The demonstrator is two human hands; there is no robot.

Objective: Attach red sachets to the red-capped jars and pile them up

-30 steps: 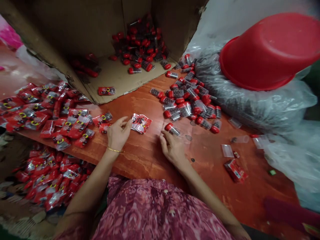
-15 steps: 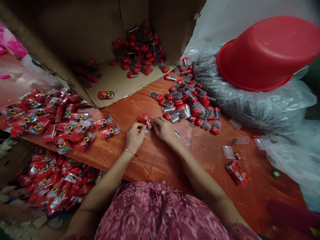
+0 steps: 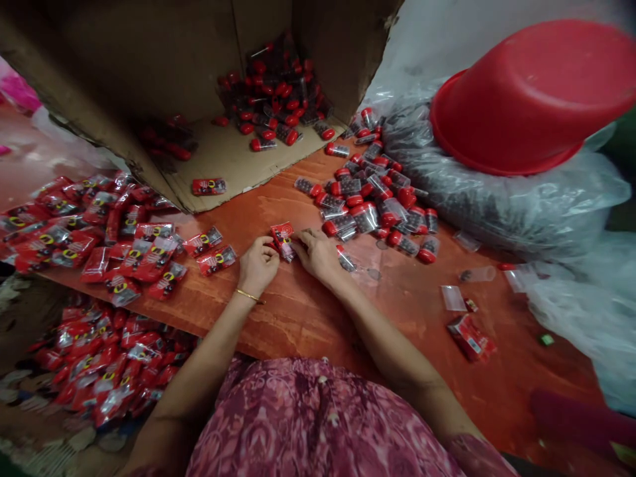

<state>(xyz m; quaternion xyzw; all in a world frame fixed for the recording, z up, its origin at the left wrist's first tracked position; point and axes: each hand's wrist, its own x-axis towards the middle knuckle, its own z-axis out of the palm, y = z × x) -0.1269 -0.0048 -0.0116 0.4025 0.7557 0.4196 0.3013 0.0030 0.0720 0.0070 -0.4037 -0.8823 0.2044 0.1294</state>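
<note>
A small red packet [image 3: 283,233] with a clear lower part is held just above the red-brown tabletop, between my two hands. My right hand [image 3: 318,256] pinches its right edge with thumb and fingers. On the other side, the curled fingers of my left hand [image 3: 258,267] are closed at the packet's left edge; a bit of red shows at their tips. Just right of my right hand lies a clear tube with a red cap [image 3: 346,258], filled with dark beads. Two finished-looking red packets [image 3: 217,260] lie left of my left hand.
A heap of red-capped tubes [image 3: 368,205] lies at back right. More tubes sit inside an open cardboard box [image 3: 238,173]. Red packets [image 3: 134,258] are piled at left, more below the table edge. A red tub [image 3: 527,99] rests upside down on a plastic bag [image 3: 497,205].
My left hand has moved a little left, and the packet now stands more upright and shows more of its face. My right hand keeps its hold. The view has shifted slightly.
</note>
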